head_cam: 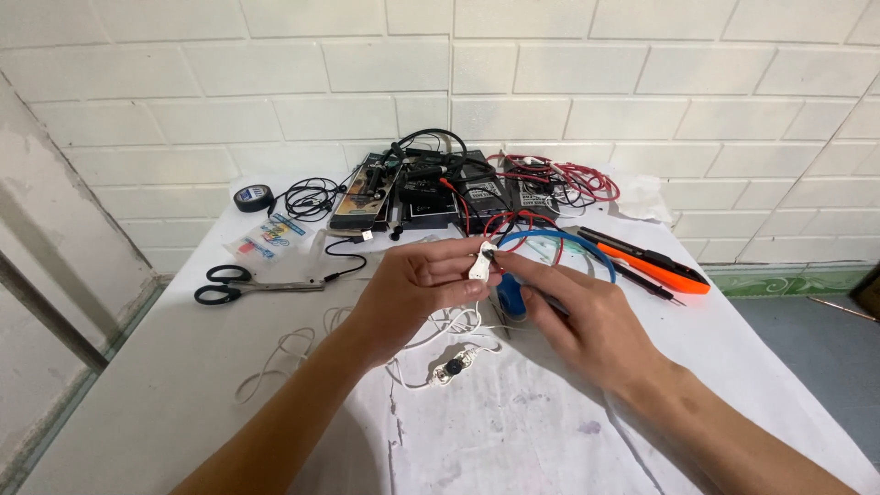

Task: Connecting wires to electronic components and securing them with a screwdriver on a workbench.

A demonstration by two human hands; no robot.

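A small white plastic piece (480,261) is pinched between the thumb and fingertips of the left hand (417,289), held above the worktop (137,403). The right hand (573,316) is closed around a blue-handled tool (511,295), its tip meeting the piece. A steady pinch and a light, well-aimed tip would serve best here, since the piece is tiny. Just below the hands lie loose white earphone wires (440,367) with a small inline part, which could snag. Left of the left hand lie black scissors (229,284); beyond the right hand an orange-handled tool (655,268); farther back, tangled red and black cables (550,183) and black tape (253,197).
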